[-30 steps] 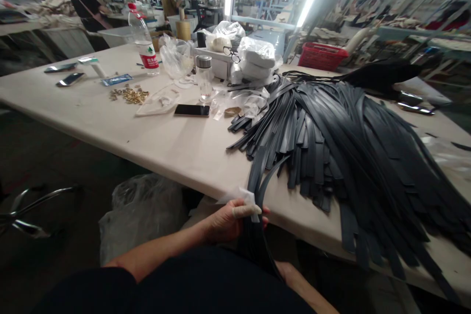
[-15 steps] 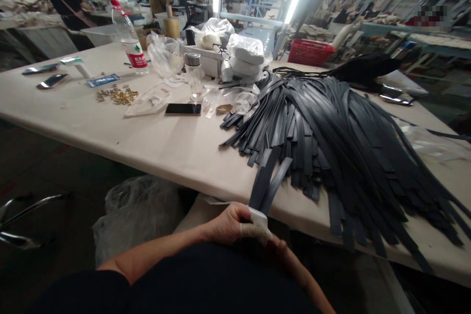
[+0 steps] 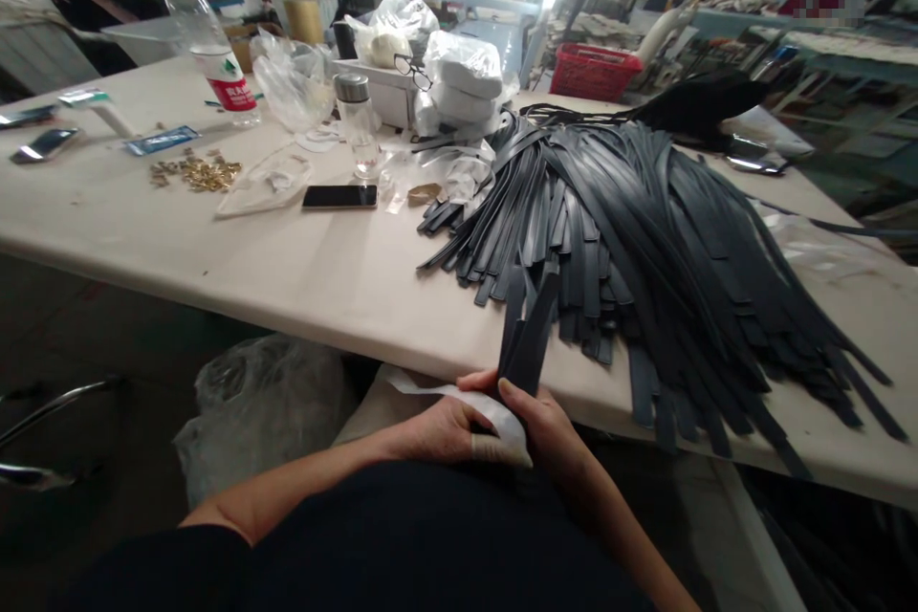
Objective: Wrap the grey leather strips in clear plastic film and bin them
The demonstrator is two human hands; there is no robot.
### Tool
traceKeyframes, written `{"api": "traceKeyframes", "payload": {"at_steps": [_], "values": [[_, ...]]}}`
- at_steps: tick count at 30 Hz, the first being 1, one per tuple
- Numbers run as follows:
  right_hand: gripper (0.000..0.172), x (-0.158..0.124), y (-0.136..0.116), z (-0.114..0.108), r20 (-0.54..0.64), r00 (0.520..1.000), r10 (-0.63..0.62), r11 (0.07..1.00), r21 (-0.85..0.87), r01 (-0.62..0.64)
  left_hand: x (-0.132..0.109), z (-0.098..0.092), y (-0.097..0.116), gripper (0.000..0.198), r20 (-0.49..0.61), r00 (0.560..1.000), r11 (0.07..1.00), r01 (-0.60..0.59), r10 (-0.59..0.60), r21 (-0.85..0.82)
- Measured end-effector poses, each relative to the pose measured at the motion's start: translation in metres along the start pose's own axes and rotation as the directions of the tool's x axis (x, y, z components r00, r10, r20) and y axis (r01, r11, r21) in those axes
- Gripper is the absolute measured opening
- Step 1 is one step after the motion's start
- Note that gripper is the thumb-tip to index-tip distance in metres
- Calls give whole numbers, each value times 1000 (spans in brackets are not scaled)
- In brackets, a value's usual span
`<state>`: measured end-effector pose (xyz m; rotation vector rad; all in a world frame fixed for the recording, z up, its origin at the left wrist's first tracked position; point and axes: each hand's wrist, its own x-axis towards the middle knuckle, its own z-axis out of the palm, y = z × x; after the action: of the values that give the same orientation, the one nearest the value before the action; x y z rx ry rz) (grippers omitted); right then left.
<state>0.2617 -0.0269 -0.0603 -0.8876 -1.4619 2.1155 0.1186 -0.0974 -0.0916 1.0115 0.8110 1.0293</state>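
Note:
At the table's near edge my two hands meet, close to my body. My right hand [image 3: 554,428] is closed on a few flat black straps [image 3: 529,330], its thumb lying on their front. My left hand [image 3: 437,432] is closed around a limp white strip [image 3: 506,423], which loops over its fingers and trails left. A fingertip of that hand touches the straps' left side. One left finger wears a pale cover [image 3: 494,448]. The straps' lower ends are hidden by my hands. Beyond them a large heap of similar black straps [image 3: 609,210] spreads over the table.
On the table [image 3: 301,277] are a black phone [image 3: 339,197], a glass flask [image 3: 357,129], a water bottle [image 3: 222,76], small gold metal pieces [image 3: 207,174] and plastic bags [image 3: 291,86]. A red basket [image 3: 595,72] stands behind. Below the edge hangs a clear bag [image 3: 262,411].
My right hand has come up into view and now grips the straps with its thumb in front. The held straps stand more upright. More of the white strip shows. The view has shifted.

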Motion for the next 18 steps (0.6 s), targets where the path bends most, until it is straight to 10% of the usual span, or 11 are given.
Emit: {"api": "traceKeyframes", "payload": {"at_steps": [8, 14, 18], "values": [[39, -11, 2, -27, 7, 991, -137, 990, 34, 136, -20, -20, 33, 22, -401, 882, 969, -224, 247, 103], [42, -16, 14, -20, 147, 989, 2, 986, -166, 22, -14, -24, 49, 16, -341, 841, 895, -320, 420, 313], [43, -15, 12, -14, 139, 990, -4, 967, -252, 39, -11, -28, 51, 20, -288, 893, 891, -218, 347, 399]]}}
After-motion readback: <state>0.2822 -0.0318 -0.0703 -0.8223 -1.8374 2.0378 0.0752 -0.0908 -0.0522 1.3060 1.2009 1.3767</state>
